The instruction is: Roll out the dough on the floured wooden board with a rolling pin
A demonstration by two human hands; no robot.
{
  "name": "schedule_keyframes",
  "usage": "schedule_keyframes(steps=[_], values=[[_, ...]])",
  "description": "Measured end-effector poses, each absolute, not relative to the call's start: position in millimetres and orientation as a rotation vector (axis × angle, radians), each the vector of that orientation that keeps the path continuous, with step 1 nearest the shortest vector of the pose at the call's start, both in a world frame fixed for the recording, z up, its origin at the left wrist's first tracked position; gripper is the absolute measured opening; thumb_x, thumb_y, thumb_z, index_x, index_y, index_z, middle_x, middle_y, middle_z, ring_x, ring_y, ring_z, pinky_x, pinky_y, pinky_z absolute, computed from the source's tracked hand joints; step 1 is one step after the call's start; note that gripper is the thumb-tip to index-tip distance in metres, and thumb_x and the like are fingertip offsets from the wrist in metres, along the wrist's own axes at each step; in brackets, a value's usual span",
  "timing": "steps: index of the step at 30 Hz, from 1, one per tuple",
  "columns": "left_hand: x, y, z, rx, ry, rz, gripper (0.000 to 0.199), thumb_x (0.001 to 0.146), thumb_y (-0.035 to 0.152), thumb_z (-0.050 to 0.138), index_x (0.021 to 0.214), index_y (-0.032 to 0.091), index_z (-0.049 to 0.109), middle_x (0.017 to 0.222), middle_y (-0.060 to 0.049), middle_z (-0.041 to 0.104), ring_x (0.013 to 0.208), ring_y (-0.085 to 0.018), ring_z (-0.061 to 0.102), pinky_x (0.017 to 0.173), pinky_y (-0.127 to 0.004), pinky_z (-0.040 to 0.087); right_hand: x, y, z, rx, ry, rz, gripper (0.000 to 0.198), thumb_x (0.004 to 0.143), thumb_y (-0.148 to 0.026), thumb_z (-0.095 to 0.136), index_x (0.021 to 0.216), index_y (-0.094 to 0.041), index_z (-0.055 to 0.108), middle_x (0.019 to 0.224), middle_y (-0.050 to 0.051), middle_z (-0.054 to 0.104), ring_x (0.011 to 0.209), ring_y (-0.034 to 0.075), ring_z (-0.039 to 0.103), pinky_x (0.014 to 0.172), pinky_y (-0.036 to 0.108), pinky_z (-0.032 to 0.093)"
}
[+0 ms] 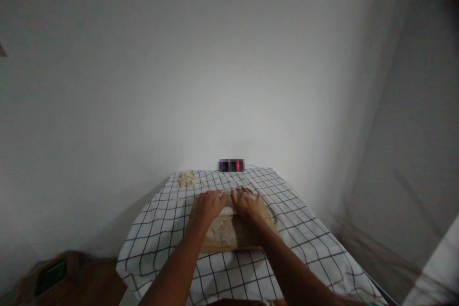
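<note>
A pale, flour-dusted piece of dough shows between my two hands on a wooden board. My left hand is on the dough's left part, its fingers bent over it and its thumb pointing inward. On the right part lies my right hand, its fingers curled forward over the far side. Both hands cover most of the dough, so its full shape is hidden. White flour is smeared on the near part of the board and on the right fingers.
A white tablecloth with black checks covers the table. Small pale dough pieces lie in a heap at the far left. A blurred dark object stands against the wall. Brown boxes are at lower left.
</note>
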State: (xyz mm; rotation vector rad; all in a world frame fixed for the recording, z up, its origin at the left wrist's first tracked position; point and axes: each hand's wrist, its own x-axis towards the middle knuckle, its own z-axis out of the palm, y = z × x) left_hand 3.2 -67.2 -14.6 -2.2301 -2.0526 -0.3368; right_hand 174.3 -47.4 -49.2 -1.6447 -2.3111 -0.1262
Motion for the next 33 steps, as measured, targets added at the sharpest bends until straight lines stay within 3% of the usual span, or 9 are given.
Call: schedule_keyframes(steps=[8, 14, 33], values=[[13.4, -38.5, -14.1, -2.148, -2.080, -0.381, 0.049, 0.121, 0.045, 0.041, 0.127, 0.023, 0.085, 0.127, -0.014, 0.087, 0.116, -0.028, 0.081, 0.105, -0.038, 0.058, 163.5, -22.7, -45.6, -1.700, -2.151, -0.003, 0.047, 0.123, -0.042, 0.037, 0.149, -0.025, 0.072, 0.165, 0.021, 0.066, 0.156, 0.037, 0.058, 0.133, 0.076, 0.029], [15.0, -19.8, -20.5, -2.165, -2.089, -0.416, 0.051, 0.122, 0.043, 0.040, 0.127, 0.022, 0.086, 0.126, -0.016, 0.087, 0.117, -0.028, 0.081, 0.106, -0.038, 0.058, 162.6, -16.1, -40.6, -1.648, -2.244, -0.040, 0.044, 0.120, -0.032, 0.039, 0.147, -0.029, 0.073, 0.154, 0.017, 0.074, 0.148, 0.038, 0.063, 0.129, 0.075, 0.035], [10.0, 15.7, -23.1, -2.123, -2.102, -0.459, 0.051, 0.120, 0.043, 0.039, 0.126, 0.023, 0.085, 0.127, -0.013, 0.087, 0.116, -0.027, 0.081, 0.102, -0.036, 0.056, 148.0, 25.1, -43.6, -1.708, -2.176, -0.024, 0.048, 0.123, -0.034, 0.033, 0.136, -0.021, 0.077, 0.141, 0.018, 0.079, 0.133, 0.032, 0.072, 0.127, 0.066, 0.037]])
